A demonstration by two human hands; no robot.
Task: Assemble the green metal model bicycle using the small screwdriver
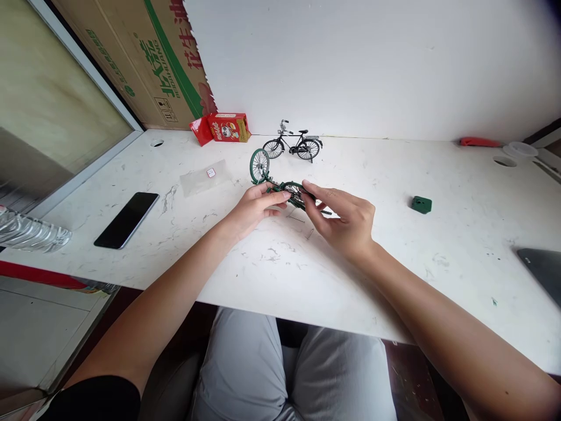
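Observation:
A green model bicycle (260,166) is held on its side just above the white table, one wheel sticking up at the left. My left hand (256,206) is closed on its frame, thumb on top. Around the other wheel (294,190) the fingers of my right hand (339,213) are pinched, hiding part of it. Below the hands lie a thin metal rod (297,218) and a small pin-like piece (310,234). Behind them a black model bicycle (293,143) stands upright on its stand.
A red box (228,127) and a clear plastic bag (205,178) are at the back left, a phone (127,220) and a plastic bottle (30,230) nearer me. To the right lies a small green block (421,204); a dark device (543,272) sits at the far right edge.

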